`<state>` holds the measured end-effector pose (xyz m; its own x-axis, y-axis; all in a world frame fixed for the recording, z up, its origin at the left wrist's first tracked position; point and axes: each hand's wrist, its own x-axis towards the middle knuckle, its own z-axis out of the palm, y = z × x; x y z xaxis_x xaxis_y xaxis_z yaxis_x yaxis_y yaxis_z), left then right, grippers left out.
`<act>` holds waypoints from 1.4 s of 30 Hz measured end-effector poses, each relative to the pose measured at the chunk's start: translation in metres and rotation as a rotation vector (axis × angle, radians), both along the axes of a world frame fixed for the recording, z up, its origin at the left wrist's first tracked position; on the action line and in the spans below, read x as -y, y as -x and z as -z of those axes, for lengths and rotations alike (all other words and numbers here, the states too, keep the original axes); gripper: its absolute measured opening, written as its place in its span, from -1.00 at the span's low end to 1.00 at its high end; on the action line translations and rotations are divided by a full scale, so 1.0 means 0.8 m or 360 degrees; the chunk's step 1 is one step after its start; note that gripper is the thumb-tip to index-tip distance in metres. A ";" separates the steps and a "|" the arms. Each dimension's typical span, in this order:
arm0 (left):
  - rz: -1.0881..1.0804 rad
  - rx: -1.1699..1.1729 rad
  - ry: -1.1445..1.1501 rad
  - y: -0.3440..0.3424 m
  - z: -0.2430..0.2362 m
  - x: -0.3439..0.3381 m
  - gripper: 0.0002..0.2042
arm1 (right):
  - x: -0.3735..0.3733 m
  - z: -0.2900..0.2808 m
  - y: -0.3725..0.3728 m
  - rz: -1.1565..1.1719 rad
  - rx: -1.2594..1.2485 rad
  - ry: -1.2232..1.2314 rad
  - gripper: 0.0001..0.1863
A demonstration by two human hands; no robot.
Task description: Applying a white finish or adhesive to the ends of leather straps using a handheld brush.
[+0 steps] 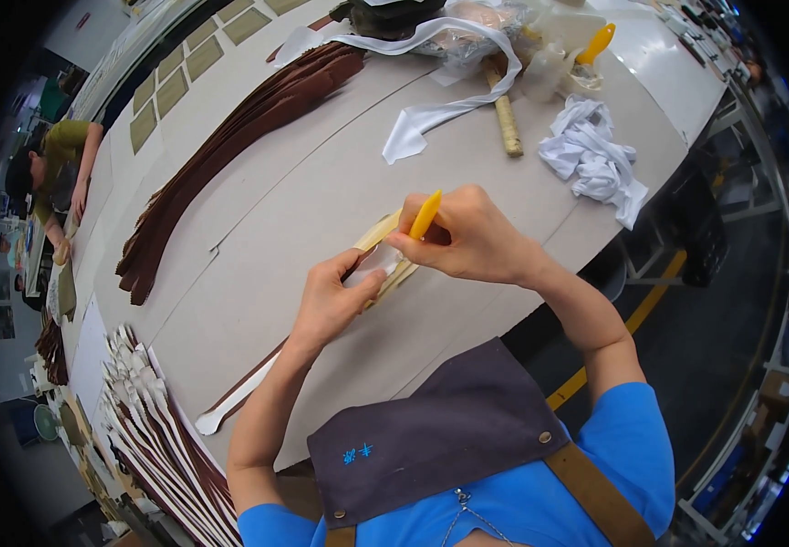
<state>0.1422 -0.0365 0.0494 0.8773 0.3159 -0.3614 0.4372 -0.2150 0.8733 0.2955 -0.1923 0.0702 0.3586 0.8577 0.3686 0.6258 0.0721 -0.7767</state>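
Note:
My right hand point(458, 239) grips a yellow-handled tool point(425, 215), its lower end hidden by my fingers. My left hand point(335, 296) holds a narrow brown-and-white strip point(235, 397) against a long pale yellow bar point(375, 232) on the table, just left of and below my right hand. The strip trails down-left under my left forearm to a rounded white end.
The grey table point(258, 210) holds brown strips point(221, 155), white-edged strips point(144, 410), crumpled cloth point(592, 157), white fabric band point(408, 129), wooden stick point(508, 123), brush in container point(597, 44) and olive pieces point(171, 91). A co-worker point(66, 155) works at the left.

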 end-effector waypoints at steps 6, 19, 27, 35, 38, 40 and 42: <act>0.0001 -0.0017 0.0075 0.001 0.004 -0.004 -0.76 | -0.007 0.005 -0.013 0.0132 -0.0114 0.0272 -0.78; 0.0060 0.0007 0.0157 0.002 0.008 -0.004 -0.73 | -0.032 0.014 0.001 -0.0007 -0.0199 0.0166 -0.74; 0.0087 -0.0024 0.0150 0.009 0.009 -0.007 -0.68 | -0.039 0.021 0.004 0.0090 -0.0346 0.0353 -0.75; 0.0196 -0.0091 0.0175 0.008 0.002 -0.011 -0.68 | -0.042 0.017 0.009 -0.0091 -0.0409 0.0193 -0.75; 0.0133 -0.0092 0.0279 0.011 -0.005 -0.014 -0.66 | -0.038 0.019 -0.001 -0.0075 -0.0343 0.0209 -0.76; 0.0122 -0.0126 0.0324 0.010 -0.007 -0.015 -0.65 | -0.033 0.021 -0.011 -0.0082 -0.0306 0.0229 -0.76; 0.0102 -0.0160 0.0361 0.010 -0.008 -0.016 -0.63 | -0.029 0.023 -0.018 -0.0117 -0.0341 0.0194 -0.77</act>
<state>0.1344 -0.0233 0.0557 0.8489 0.1616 -0.5032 0.5162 -0.0486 0.8551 0.3103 -0.1692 0.0517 0.3526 0.9177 0.1829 0.4424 0.0088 -0.8968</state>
